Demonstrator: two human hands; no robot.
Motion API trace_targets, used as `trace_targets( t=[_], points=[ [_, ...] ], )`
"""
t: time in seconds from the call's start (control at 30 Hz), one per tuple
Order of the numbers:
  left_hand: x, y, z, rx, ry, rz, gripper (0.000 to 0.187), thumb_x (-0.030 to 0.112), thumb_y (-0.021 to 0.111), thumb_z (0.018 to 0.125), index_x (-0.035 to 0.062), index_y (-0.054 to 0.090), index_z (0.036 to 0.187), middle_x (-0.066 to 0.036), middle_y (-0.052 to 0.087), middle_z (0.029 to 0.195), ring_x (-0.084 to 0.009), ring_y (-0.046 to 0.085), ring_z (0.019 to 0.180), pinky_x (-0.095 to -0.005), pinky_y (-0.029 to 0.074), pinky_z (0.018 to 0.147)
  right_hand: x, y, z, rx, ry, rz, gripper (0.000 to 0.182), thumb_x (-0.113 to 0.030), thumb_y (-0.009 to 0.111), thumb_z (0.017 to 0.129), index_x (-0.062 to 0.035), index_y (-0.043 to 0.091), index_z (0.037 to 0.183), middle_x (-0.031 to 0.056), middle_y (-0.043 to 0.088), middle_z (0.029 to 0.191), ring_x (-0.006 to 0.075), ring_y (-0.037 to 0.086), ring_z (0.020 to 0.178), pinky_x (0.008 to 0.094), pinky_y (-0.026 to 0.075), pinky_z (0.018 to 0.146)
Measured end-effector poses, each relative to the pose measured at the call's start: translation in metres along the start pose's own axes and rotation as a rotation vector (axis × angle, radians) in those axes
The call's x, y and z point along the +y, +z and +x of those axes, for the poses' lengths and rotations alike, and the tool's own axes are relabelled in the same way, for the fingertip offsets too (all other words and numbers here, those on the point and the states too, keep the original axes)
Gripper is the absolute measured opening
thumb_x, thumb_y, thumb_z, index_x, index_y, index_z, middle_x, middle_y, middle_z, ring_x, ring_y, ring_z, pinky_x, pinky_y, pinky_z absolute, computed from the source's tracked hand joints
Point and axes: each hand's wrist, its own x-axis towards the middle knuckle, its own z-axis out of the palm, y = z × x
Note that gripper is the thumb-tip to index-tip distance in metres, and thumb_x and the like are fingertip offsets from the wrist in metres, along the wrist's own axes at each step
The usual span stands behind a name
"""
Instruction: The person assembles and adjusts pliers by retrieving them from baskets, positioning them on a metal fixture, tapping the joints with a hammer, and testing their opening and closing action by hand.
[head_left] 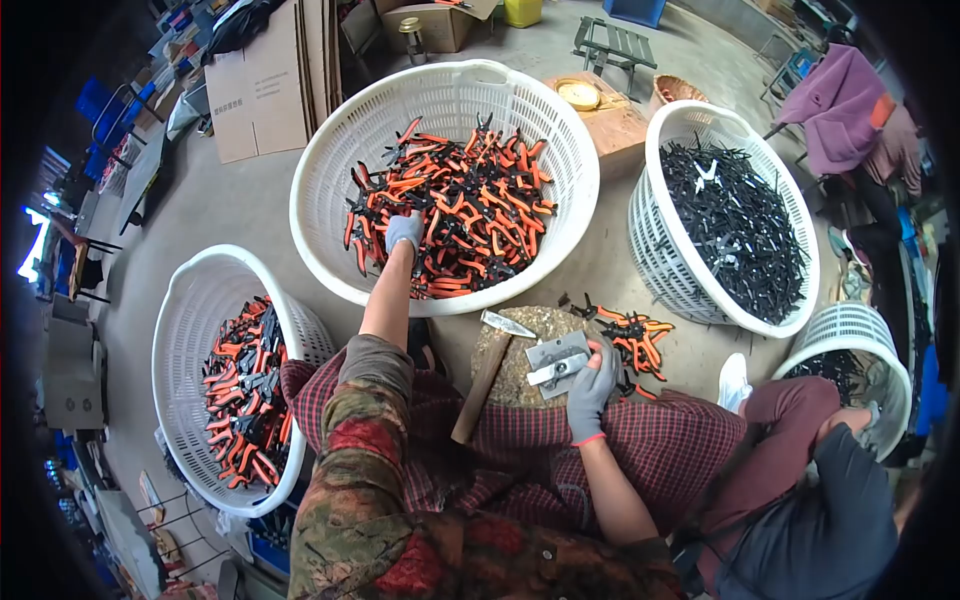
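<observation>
My left hand (pixel 404 232), in a grey glove, reaches into the large white basket (pixel 330 165) among orange-and-black pliers (pixel 480 210); its fingers are hidden in the pile. Over the round stone block (pixel 525 385), my gloved right hand (pixel 593 392) has its fingers wrapped round the right side of a metal fixture (pixel 558 362). A hammer (pixel 483 385) lies on the block's left side, its head at the back and its wooden handle toward my lap. Several orange-handled pliers (pixel 640 340) lie just right of the block.
A basket of orange-handled pliers (pixel 175 350) stands at the left. Another, holding black parts (pixel 735 230), stands at the right. A person's dark sleeve (pixel 840 500) and leg are close on my right, beside a smaller basket (pixel 885 345). Cardboard sheets (pixel 262 90) lean behind.
</observation>
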Motion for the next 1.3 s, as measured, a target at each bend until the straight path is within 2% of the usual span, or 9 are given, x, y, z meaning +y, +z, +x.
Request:
trace_targets(
  t=[0.13,0.37,0.63,0.7,0.77,0.9,1.1,1.23,1.3],
  points=[
    [0.020,-0.011,-0.053,0.282,0.027,0.397,0.044,0.038,0.060,0.080,0.0133,0.058,0.116,-0.014,0.062,0.110,-0.0324,0.063,0.097,-0.0434,0.051,0.079,-0.004,-0.001,0.003,-0.006,0.004,-0.017,0.035,-0.025,0.034,0.094,0.0015,0.056,0.093,0.0189,0.056,0.090,0.0352,0.052,0.088,0.0427,0.039,0.080],
    [0.020,-0.024,-0.021,-0.074,0.291,0.631,0.033,0.024,0.055,0.082,0.0126,0.064,0.111,-0.010,0.061,0.117,-0.0308,0.060,0.104,-0.0396,0.050,0.082,-0.005,0.000,0.003,-0.001,0.011,-0.002,0.032,-0.022,0.036,0.092,0.0029,0.056,0.093,0.0196,0.056,0.091,0.0351,0.052,0.088,0.0422,0.039,0.081],
    [0.008,0.002,-0.012,-0.003,-0.098,0.272,0.036,0.031,0.068,0.072,0.0102,0.068,0.102,-0.011,0.065,0.109,-0.0264,0.063,0.099,-0.0375,0.051,0.078,0.015,0.006,-0.007,-0.016,0.098,0.083,0.031,-0.019,0.035,0.092,0.0047,0.054,0.095,0.0168,0.055,0.095,0.0305,0.052,0.089,0.0403,0.040,0.082],
    [0.024,-0.021,-0.041,0.030,0.092,0.477,0.032,0.034,0.061,0.079,0.0107,0.070,0.098,-0.009,0.066,0.105,-0.0239,0.065,0.094,-0.0359,0.051,0.072,0.000,0.001,-0.003,-0.047,0.046,0.029,0.033,-0.021,0.033,0.094,0.0051,0.054,0.097,0.0162,0.056,0.096,0.0295,0.052,0.091,0.0400,0.040,0.083],
    [0.039,-0.031,-0.035,-0.198,0.017,0.024,0.031,0.035,0.057,0.082,0.0079,0.069,0.089,-0.012,0.068,0.096,-0.0235,0.066,0.088,-0.0358,0.051,0.067,0.011,0.002,-0.006,-0.035,0.050,0.047,0.036,-0.022,0.032,0.095,0.0060,0.054,0.101,0.0172,0.057,0.100,0.0299,0.053,0.094,0.0399,0.040,0.084],
    [0.076,-0.061,-0.068,-0.166,0.386,-0.354,0.028,0.021,0.052,0.072,-0.0047,0.063,0.076,-0.023,0.063,0.075,-0.0331,0.064,0.072,-0.0383,0.048,0.061,0.030,0.008,-0.008,-0.016,0.086,0.148,0.034,-0.018,0.033,0.095,0.0059,0.055,0.104,0.0188,0.057,0.104,0.0300,0.054,0.096,0.0388,0.041,0.086],
    [0.103,-0.151,-0.193,-0.098,0.728,-0.613,0.027,0.025,0.065,0.062,-0.0012,0.058,0.065,-0.019,0.054,0.055,-0.0242,0.053,0.050,-0.0349,0.044,0.051,0.021,0.001,0.003,-0.130,0.211,0.340,0.037,-0.023,0.035,0.098,0.0059,0.052,0.114,0.0195,0.055,0.115,0.0268,0.052,0.106,0.0351,0.039,0.093],
    [0.071,-0.187,-0.331,-0.303,0.899,-0.438,0.020,0.017,0.063,0.057,-0.0011,0.059,0.065,-0.017,0.056,0.056,-0.0262,0.060,0.054,-0.0374,0.046,0.051,-0.033,-0.025,0.024,-0.140,0.159,0.449,0.047,-0.028,0.033,0.098,0.0068,0.041,0.129,0.0213,0.043,0.132,0.0263,0.041,0.123,0.0355,0.028,0.106],
    [0.054,-0.127,-0.351,-0.093,1.197,-0.310,0.016,0.016,0.063,0.059,0.0011,0.058,0.062,-0.018,0.055,0.058,-0.0347,0.057,0.056,-0.0434,0.044,0.053,-0.050,-0.031,0.020,-0.177,-0.047,0.377,0.052,-0.031,0.032,0.098,0.0070,0.036,0.133,0.0205,0.039,0.137,0.0262,0.039,0.126,0.0364,0.026,0.108]
  ],
)
